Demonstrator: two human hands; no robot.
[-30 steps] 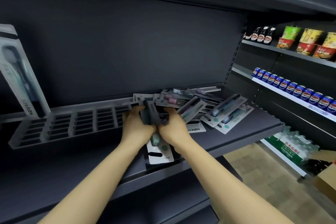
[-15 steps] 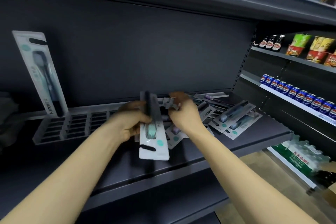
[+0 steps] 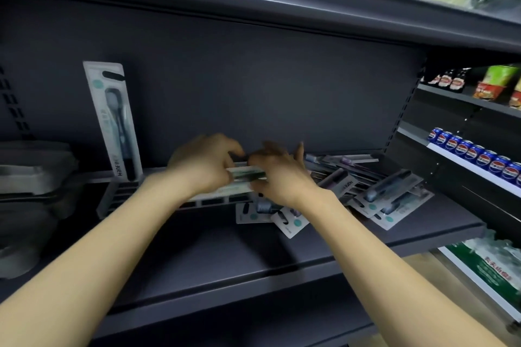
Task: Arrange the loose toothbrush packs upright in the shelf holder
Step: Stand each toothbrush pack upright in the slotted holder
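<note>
The shelf (image 3: 282, 251) in front of me is mostly bare at its front edge, and the slotted holder (image 3: 118, 197) runs along its back with a single toothbrush pack (image 3: 114, 121) standing in its left end, leaning a little. To my right lies the loose heap of packs (image 3: 375, 191), overlapping every which way, a couple sliding toward the front. My left hand (image 3: 203, 166) and right hand (image 3: 279, 175) meet over the holder's middle, and between them my fingers pinch one pack (image 3: 245, 175), which lies sideways and is too blurred for me to say exactly where it is gripped. The risk, as I judge it, is in turning that pack upright: if its bottom edge catches a slot divider it could buckle or slip from my pinch. My right wrist hangs just above the heap, so a careless sweep might push the front packs (image 3: 284, 220) off the shelf.
</note>
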